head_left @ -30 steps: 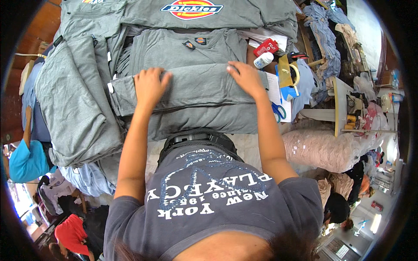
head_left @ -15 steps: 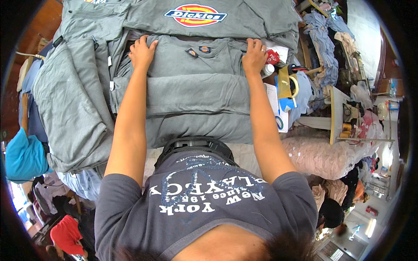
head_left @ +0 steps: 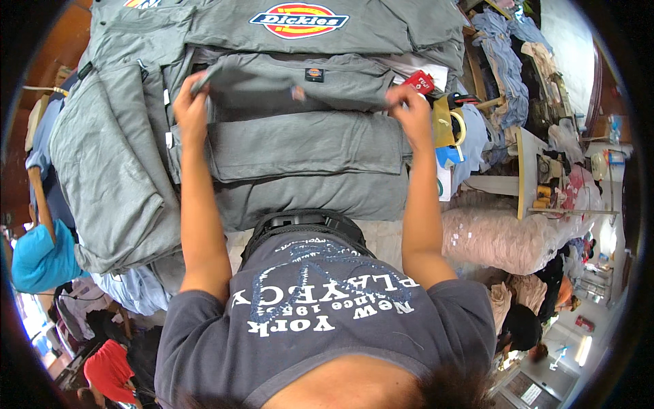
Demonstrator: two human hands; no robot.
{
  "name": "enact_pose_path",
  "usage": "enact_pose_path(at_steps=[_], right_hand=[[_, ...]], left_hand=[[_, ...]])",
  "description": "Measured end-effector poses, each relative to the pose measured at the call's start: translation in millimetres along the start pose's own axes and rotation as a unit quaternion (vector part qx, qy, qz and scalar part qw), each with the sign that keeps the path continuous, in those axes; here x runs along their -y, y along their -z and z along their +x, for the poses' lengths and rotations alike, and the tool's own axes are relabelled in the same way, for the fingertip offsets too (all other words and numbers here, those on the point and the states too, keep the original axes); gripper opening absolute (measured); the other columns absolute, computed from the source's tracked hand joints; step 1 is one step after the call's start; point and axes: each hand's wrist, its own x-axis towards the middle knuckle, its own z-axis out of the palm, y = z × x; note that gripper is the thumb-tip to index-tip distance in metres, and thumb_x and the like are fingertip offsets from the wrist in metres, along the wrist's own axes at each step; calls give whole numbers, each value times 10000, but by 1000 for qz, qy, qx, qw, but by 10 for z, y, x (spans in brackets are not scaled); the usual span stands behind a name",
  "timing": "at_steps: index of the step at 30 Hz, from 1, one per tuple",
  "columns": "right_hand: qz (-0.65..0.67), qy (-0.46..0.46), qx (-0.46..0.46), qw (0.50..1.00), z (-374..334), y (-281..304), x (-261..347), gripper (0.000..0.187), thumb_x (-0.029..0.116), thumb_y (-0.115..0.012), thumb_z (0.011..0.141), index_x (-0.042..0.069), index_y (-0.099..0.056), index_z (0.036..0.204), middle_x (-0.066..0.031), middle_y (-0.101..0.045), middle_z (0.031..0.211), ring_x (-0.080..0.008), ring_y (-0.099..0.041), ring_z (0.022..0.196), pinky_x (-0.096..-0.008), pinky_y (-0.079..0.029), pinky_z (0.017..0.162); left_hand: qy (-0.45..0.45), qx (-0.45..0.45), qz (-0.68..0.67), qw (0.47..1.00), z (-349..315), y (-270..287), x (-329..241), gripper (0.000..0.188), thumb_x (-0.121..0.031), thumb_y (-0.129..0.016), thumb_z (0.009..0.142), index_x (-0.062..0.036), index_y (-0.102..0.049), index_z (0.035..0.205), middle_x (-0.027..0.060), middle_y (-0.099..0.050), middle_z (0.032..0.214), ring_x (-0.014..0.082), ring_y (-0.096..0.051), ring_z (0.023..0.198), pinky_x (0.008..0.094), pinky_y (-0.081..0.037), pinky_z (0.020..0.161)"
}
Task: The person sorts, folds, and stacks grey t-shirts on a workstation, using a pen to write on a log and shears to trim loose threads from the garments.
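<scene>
A grey T-shirt (head_left: 306, 144) lies partly folded on a stack of grey garments, its neck at the far side with a dark label inside. My left hand (head_left: 191, 112) pinches the shirt's cloth at its far left. On the far right, the fingers of my right hand (head_left: 413, 119) are closed on the same shirt's far edge. Between the hands the cloth is lifted and slightly blurred. A small hang tag (head_left: 298, 93) shows as a smear below the label. The near part of the shirt forms a flat folded band.
Beyond lies another grey shirt with a printed oval emblem (head_left: 298, 20). Grey garments (head_left: 109, 157) are heaped at the left. To the right are a red packet (head_left: 420, 82) and a tape roll (head_left: 458, 127). A wrapped pink bundle (head_left: 497, 238) sits lower right. Another person in blue (head_left: 44, 255) is at far left.
Both hands have come nearer to me and moved outward, from lying on the shirt to pinching its edges. The shirt's upper part has lifted, and the hang tag has swung toward me.
</scene>
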Motion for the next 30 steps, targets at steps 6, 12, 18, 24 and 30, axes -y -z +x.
enact_pose_path(at_steps=[6,12,18,24,30], right_hand=[[-48,-54,201,977,-755,275,-108,57,-34,-504,706,-1,-551,712,-53,-590,769,-122,-546,751,-249,-427,701],[-132,-55,86,986,324,203,-268,228,171,-593,776,13,-580,941,-94,-603,858,-182,-567,798,-289,-438,733],[-470,-32,-18,882,930,-180,-783,250,220,-640,725,97,-605,940,-85,-611,959,-303,-551,932,-408,-433,741],[-80,42,-11,996,502,156,-409,168,79,-646,691,14,-572,827,-53,-609,788,-170,-571,735,-280,-432,667],[22,-121,325,938,-148,677,-134,133,92,-627,756,-16,-561,799,2,-562,749,-84,-539,726,-220,-430,645]], left_hand=[[128,284,228,922,-890,454,-652,356,56,-453,614,-17,-590,934,91,-580,920,182,-540,910,277,-408,827],[170,391,363,829,-10,17,-735,475,-278,-641,748,-19,-531,1131,146,-628,890,211,-605,799,311,-469,709],[83,129,583,798,665,-485,484,520,-431,-585,767,-131,-487,1180,119,-481,1204,328,-439,1124,590,-298,903],[-82,98,524,842,443,-420,179,301,-178,-656,711,-84,-593,990,75,-519,1146,238,-464,1105,563,-296,925],[198,374,212,881,-49,410,-622,293,39,-604,667,-33,-599,951,22,-581,870,79,-520,795,209,-433,720]])
